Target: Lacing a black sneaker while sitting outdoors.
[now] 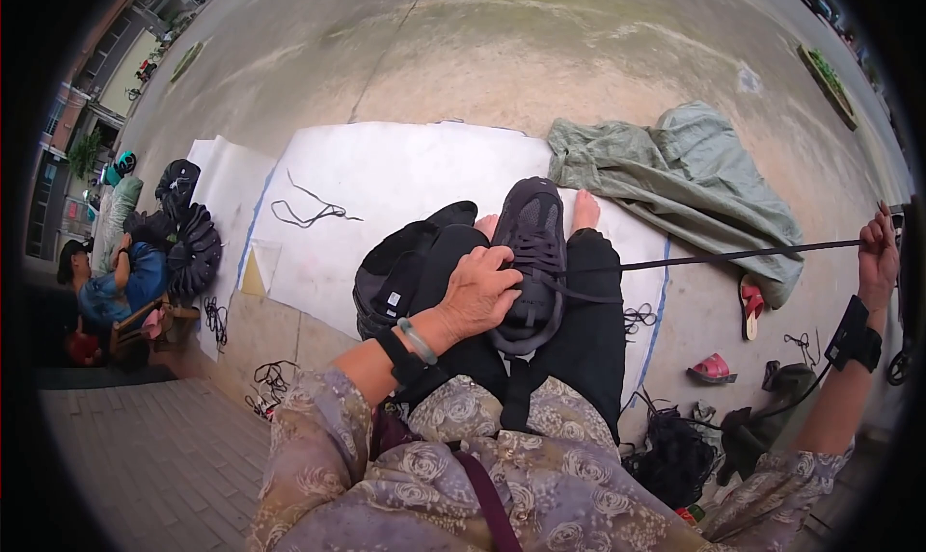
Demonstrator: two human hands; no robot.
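A dark grey sneaker (533, 239) lies on my lap, toe pointing away from me. My left hand (477, 292) presses down on its near side and heel. A black shoelace (733, 256) runs taut from the sneaker's eyelets out to the right. My right hand (878, 258) is raised far to the right, fingers closed on the lace's end. A second dark shoe (395, 272) rests against my left leg. My bare toes show just past the sneaker.
A white sheet (386, 181) covers the concrete ahead, with loose black laces (309, 210) on it. A grey-green cloth (685, 171) lies to the right. Pink sandals (716, 367) and lace bundles sit lower right. A seated person (106, 282) and stacked black shoes (188, 239) are at left.
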